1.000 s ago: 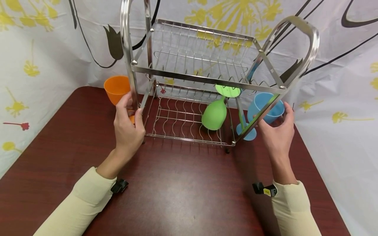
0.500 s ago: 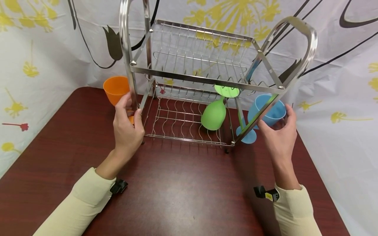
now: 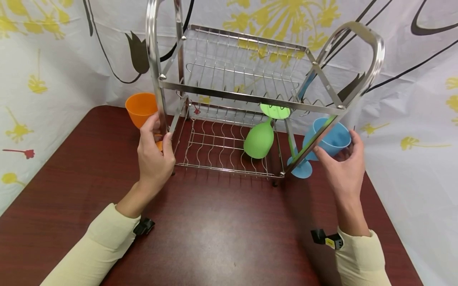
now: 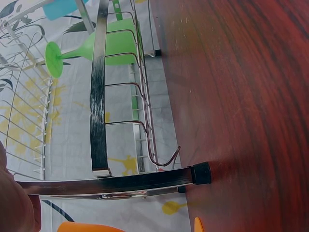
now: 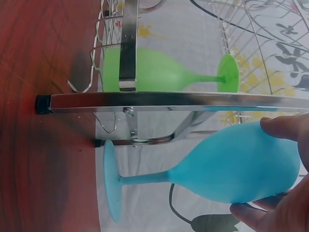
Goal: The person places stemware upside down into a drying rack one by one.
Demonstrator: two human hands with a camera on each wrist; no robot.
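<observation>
My left hand [image 3: 154, 149] grips the left upright of a two-tier metal dish rack [image 3: 229, 91], thumb in front and fingers behind it. Just behind that hand stands an orange wine glass [image 3: 140, 107], its lower part mostly hidden. At the rack's right side, my right hand [image 3: 342, 167] holds a light blue wine glass [image 3: 334, 139] by the bowl, mouth up. In the right wrist view, thumb and fingers lie on either side of the blue bowl [image 5: 241, 164], and its round foot is close to the table. A green wine glass [image 3: 259, 140] rests upside down on the lower tier.
The rack stands on a dark reddish-brown wooden table [image 3: 222, 230]. Its upper tier of wire slots [image 3: 247, 67] hangs above the green glass. A white sheet [image 3: 415, 99] with printed flowers closes off the back and sides.
My right hand has moved slightly right and toward me, bringing the blue wine glass along, away from the rack's side. The left hand has stayed on the upright.
</observation>
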